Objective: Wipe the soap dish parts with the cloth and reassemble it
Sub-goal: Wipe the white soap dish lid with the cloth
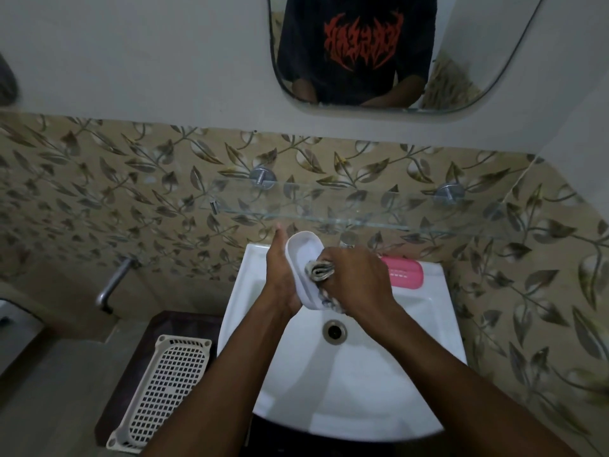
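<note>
1. A person stands over a white sink, both forearms reaching in from the bottom edge.
2. The left hand holds the white tray of the soap dish above the basin, tilted on edge, with the thumb lying up along its left rim; the fingers are behind the tray and cannot be seen.
3. The right hand grips a folded, patterned cloth, fingers curled tight round it, and presses it into the tray's hollow.
4. The pink part of the soap dish lies flat on the sink's back rim, just right of the right hand; its small white marks are too small to read.
5. The drain sits directly below the hands.
6. A glass shelf on two chrome mounts spans the leaf-patterned tiles behind the sink.
7. The mirror above reflects a black T-shirt with jagged red lettering, reversed and not legible.
8. Left of the sink, a white perforated basket rests on a dark mat, and a metal tap juts from the wall.
</note>
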{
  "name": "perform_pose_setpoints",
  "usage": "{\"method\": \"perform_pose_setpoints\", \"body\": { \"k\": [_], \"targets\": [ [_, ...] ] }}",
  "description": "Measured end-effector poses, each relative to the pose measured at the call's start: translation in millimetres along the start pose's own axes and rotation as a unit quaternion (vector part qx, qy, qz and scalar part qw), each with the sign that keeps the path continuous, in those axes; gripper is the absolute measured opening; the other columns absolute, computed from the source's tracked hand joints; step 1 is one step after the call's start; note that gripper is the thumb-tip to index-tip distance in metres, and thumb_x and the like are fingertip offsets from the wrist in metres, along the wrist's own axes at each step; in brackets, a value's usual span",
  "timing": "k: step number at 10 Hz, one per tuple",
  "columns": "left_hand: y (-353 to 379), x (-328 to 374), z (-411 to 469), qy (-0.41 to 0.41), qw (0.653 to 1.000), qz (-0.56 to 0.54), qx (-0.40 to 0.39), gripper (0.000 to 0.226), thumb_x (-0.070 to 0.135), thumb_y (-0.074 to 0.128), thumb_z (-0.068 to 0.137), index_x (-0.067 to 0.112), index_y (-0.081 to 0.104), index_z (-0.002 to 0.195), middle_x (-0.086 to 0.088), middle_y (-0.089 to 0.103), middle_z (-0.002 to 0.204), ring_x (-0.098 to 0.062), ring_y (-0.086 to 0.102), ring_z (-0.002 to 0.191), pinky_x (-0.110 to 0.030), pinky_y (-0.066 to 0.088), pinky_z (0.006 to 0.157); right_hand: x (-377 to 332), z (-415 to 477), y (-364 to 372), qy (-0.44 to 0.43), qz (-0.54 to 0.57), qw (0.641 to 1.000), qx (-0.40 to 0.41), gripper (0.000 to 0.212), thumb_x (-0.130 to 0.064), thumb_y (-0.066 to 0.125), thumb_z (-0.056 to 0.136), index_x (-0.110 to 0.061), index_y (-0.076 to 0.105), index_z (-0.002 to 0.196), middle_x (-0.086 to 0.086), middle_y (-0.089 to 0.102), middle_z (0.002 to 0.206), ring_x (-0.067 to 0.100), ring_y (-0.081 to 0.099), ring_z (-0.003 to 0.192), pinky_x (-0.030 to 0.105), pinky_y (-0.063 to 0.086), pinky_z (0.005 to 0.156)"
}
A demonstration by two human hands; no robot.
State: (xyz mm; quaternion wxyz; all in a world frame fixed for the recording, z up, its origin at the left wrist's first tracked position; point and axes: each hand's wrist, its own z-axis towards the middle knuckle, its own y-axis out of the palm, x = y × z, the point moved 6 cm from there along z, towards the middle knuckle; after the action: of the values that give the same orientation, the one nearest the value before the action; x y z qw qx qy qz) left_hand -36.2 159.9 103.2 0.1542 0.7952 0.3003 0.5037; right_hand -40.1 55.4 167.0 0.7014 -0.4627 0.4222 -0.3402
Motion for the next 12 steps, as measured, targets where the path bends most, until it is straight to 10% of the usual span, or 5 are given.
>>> {"method": "perform_pose_setpoints", "body": {
  "k": [2, 3, 7, 10, 12],
  "targets": [
    [13, 3, -16, 0.0, 0.999, 0.034, 0.025, 0.056, 0.064, 0.035, 0.094, 0.016, 0.063, 0.09, -0.008, 0.071, 0.066, -0.021, 0.064, 0.073, -0.032, 0.053, 0.065, -25, -1, -12, -0.061, -0.189, 0.974, 0.105, 0.038, -0.01, 0.083, 0.048, -0.017, 0.069, 0.083, 0.004, 0.065, 0.058, 0.025, 0.059, 0.049, 0.023, 0.024, 0.045],
    [8, 6, -17, 0.03, 0.996, 0.036, 0.071, 0.062, 0.07, 0.041, 0.087, 0.016, 0.063, 0.108, -0.012, 0.069, 0.09, -0.025, 0.064, 0.087, -0.038, 0.054, 0.078, -28, -9, -7, -0.07, -0.178, 0.98, 0.053, 0.036, -0.015, 0.077, 0.069, -0.015, 0.06, 0.101, 0.005, 0.069, 0.076, 0.027, 0.065, 0.067, 0.028, 0.028, 0.051],
    [3, 18, -26, 0.108, 0.99, 0.002, 0.089, 0.075, 0.069, 0.057, 0.08, 0.006, 0.064, 0.121, -0.021, 0.061, 0.125, -0.037, 0.055, 0.12, -0.049, 0.048, 0.098, -2, -8, 9, 0.074, 0.297, 0.942, -0.136, 0.014, -0.024, 0.069, 0.074, -0.013, 0.065, 0.081, 0.005, 0.069, 0.088, 0.025, 0.065, 0.084, 0.045, 0.053, 0.078],
    [6, 20, -23, 0.107, 0.989, 0.082, 0.059, 0.052, 0.067, 0.046, 0.085, 0.021, 0.067, 0.098, -0.01, 0.065, 0.102, -0.026, 0.06, 0.099, -0.047, 0.049, 0.093, -23, -15, -14, -0.12, -0.179, 0.977, -0.006, 0.029, -0.012, 0.08, 0.057, -0.022, 0.062, 0.077, 0.0, 0.06, 0.06, 0.024, 0.053, 0.052, 0.026, 0.023, 0.048],
    [1, 26, -21, 0.144, 0.986, 0.062, 0.063, 0.043, 0.055, 0.049, 0.093, 0.016, 0.068, 0.093, -0.009, 0.069, 0.086, -0.023, 0.067, 0.083, -0.04, 0.055, 0.072, -30, -31, 2, -0.114, -0.125, 0.985, -0.036, 0.038, -0.007, 0.075, 0.068, -0.019, 0.059, 0.1, 0.003, 0.068, 0.078, 0.026, 0.064, 0.069, 0.03, 0.029, 0.053]
  ]
}}
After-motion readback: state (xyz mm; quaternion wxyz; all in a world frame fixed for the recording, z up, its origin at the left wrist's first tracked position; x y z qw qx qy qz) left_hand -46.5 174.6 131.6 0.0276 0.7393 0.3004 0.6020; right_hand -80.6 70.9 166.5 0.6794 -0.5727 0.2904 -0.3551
